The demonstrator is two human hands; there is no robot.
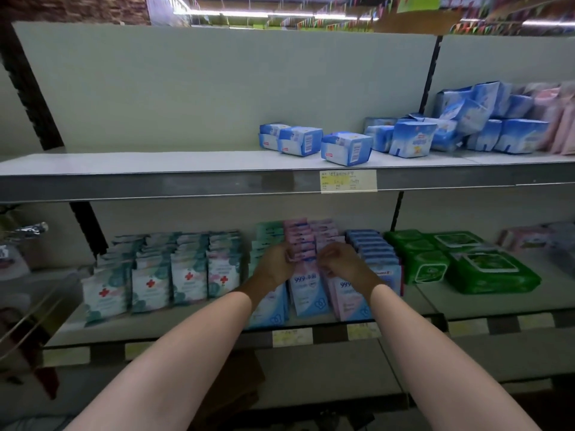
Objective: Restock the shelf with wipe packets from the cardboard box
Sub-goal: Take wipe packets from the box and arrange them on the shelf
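Both arms reach forward to the lower shelf, where the hands work at a row of upright wipe packets marked 999 in blue and pink. The left hand has its fingers curled onto the left side of the pink-topped stack, gripping the packets near their upper edge. The right hand is just beside it, fingers bent in against the packets of the neighbouring row; the two hands are close together with a narrow strip of packets between them. Left of these rows stand white packets with red crosses, in several files running back. A mint-green row rises behind the left hand. To the right of the hands lies a file of blue packs, then large green wipe packs lying flat, stacked two deep. On the upper shelf sit blue-and-white boxed packs, more of them piled loosely farther right. A yellow price tag hangs on that shelf's front edge. Something brown, perhaps cardboard, shows low between the forearms, too dark and blurred to tell.
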